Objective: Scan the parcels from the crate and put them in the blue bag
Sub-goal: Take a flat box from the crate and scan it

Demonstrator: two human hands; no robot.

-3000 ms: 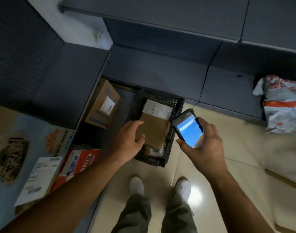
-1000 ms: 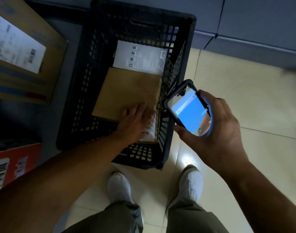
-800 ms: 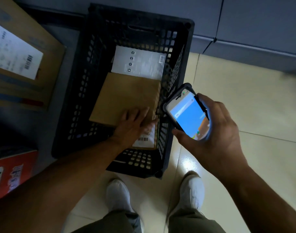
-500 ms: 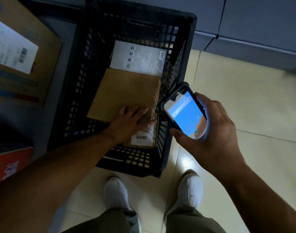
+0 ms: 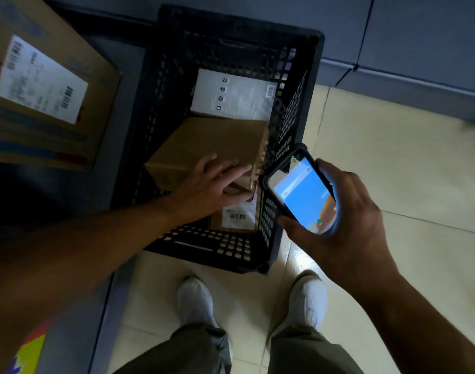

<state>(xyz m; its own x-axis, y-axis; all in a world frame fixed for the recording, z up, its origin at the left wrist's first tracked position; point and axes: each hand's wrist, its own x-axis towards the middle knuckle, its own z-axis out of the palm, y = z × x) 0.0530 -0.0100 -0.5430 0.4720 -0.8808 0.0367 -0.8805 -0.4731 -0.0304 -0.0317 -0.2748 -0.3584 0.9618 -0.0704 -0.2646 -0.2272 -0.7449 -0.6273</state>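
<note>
Inside the crate [image 5: 315,47], three parcels [image 5: 204,141].

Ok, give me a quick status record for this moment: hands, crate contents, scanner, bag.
crate: black, on the floor; holds a brown box, a white box behind it, and a barcode-labelled parcel partly under it
left hand: grips the brown box's near corner, fingers on top
right hand: holds the phone, screen lit blue, by the crate's right wall
outside crate: large labelled carton to the left
blue bag: not in view
</note>
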